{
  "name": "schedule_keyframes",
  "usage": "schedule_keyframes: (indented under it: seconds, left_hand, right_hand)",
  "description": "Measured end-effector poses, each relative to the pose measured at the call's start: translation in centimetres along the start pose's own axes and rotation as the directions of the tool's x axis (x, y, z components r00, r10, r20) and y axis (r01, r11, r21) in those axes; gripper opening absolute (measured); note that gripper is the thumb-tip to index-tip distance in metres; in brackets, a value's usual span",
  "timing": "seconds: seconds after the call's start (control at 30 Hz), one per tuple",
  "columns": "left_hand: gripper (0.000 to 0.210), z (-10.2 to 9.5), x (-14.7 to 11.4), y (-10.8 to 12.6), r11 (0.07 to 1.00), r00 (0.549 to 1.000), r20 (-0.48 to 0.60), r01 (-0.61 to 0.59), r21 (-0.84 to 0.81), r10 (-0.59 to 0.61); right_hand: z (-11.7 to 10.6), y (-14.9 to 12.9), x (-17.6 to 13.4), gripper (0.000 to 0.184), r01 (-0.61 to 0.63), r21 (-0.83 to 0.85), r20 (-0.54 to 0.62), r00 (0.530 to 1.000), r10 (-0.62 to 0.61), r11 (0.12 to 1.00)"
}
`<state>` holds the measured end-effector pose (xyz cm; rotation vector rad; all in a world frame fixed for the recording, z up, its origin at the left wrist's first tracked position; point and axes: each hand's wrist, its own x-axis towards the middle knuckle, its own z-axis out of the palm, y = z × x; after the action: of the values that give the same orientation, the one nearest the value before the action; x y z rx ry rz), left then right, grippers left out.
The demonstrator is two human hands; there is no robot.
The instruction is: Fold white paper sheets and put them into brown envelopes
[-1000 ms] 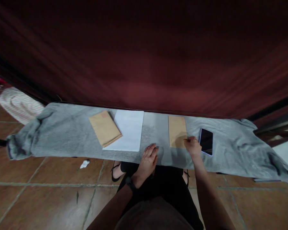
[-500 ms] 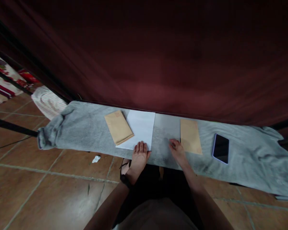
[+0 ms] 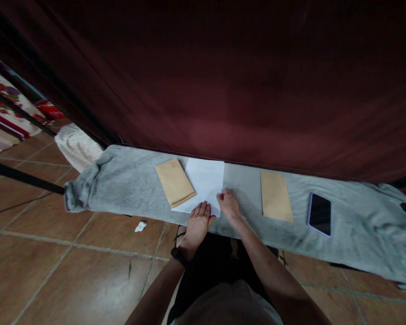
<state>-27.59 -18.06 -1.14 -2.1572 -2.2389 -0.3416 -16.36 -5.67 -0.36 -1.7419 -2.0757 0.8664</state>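
White paper [image 3: 206,178] lies on the grey cloth-covered bench, partly under a stack of brown envelopes [image 3: 174,182] at its left. My left hand [image 3: 199,221] rests flat on the paper's near edge, fingers stretched out, a dark band at the wrist. At the paper's right edge is my right hand [image 3: 229,205], its fingers curled into a pinch on that edge. How much paper lies between those fingertips is hidden. Another brown envelope [image 3: 275,196] lies by itself to the right of my right hand.
A phone with a purple case [image 3: 320,214] lies farther right on the grey cloth [image 3: 131,180]. Behind the bench hangs a dark red curtain [image 3: 203,104]. A white scrap [image 3: 140,226] is on the tiled floor, and a dark metal bar [image 3: 23,175] crosses at the left.
My right hand has moved left from beside the lone envelope to the paper's right edge, and its fingers have closed there. My left hand stays on the paper. The view has shifted slightly.
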Motion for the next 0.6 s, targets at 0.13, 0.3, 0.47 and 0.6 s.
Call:
schedule_keyframes:
  seconds: [0.13,0.3,0.47,0.6]
  left_hand:
    - [0.037,-0.3,0.3,-0.6,1.000,1.000,0.006,-0.016,0.005,0.016]
    - [0.038,0.0,0.1,-0.8,0.999,0.998,-0.043,-0.038,-0.008,0.038]
    - [0.034,0.6,-0.6,-0.6,0.998,0.994,-0.091,-0.063,-0.027,0.060]
    - [0.034,0.8,-0.8,-0.6,0.995,0.991,-0.113,-0.084,-0.050,0.078]
  right_hand:
    - [0.2,-0.7,-0.6,0.030,-0.006,-0.045,0.002,1.000,0.006,0.999]
    - [0.3,-0.6,-0.6,0.031,-0.008,-0.040,0.017,1.000,0.009,0.999]
    - [0.1,-0.4,0.4,0.026,-0.029,0.008,0.031,0.999,0.029,1.000]
    - [0.1,-0.5,0.7,0.023,-0.057,0.035,0.042,0.998,0.055,0.998]
